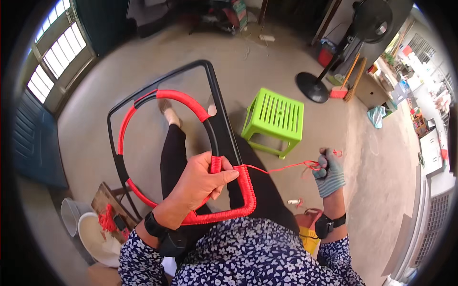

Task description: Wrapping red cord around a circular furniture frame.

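Two hands share the work — the bare left hand is clamped on the black metal frame where its inner ring meets the rail, thumb pressing the last red wraps, while the gloved right hand, well apart to the right, is closed on the red cord and holds it taut. This looks like mid-wrap: the lower corner and part of the ring are already bound. The next turn likely calls for steady tension — slack would loosen the coils. The frame rests across the lap.
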Available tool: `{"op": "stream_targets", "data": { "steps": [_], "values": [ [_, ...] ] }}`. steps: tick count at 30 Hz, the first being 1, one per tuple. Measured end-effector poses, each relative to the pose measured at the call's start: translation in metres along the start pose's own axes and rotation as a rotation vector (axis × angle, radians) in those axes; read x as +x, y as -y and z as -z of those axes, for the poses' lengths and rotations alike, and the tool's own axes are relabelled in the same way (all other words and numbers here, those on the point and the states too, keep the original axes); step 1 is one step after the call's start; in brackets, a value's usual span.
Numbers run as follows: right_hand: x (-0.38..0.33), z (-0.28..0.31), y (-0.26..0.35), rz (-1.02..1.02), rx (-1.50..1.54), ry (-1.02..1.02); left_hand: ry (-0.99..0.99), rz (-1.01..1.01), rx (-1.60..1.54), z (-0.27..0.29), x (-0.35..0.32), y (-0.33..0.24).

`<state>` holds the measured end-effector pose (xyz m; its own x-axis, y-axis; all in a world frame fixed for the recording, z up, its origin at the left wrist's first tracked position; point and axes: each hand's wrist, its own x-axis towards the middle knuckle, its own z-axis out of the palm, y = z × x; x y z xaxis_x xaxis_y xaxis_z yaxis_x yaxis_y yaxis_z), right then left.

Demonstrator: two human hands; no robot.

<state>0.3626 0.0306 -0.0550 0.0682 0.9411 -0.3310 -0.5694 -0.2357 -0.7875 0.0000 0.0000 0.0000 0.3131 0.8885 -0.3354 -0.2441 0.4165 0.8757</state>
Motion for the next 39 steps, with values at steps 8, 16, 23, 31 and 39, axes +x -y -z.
{"op": "stream_targets", "data": {
  "steps": [8,16,23,31,39],
  "values": [
    [-0.033,-0.043,-0.075,-0.246,-0.472,0.182,-0.147,0.226,-0.236,-0.002,-0.033,0.094],
    [-0.023,-0.049,-0.073,-0.3,-0.305,0.268,-0.196,0.21,-0.287,0.0,-0.043,0.091],
    [0.022,0.058,-0.066,-0.173,0.278,-0.135,-0.159,0.261,-0.352,0.004,-0.038,0.097],
    [0.013,0.068,-0.052,-0.017,0.218,-0.343,-0.053,0.368,-0.388,0.004,-0.028,0.102],
    [-0.017,0.026,-0.055,-0.058,-0.021,-0.114,-0.008,0.334,-0.365,0.005,-0.027,0.102]
  ]
}}
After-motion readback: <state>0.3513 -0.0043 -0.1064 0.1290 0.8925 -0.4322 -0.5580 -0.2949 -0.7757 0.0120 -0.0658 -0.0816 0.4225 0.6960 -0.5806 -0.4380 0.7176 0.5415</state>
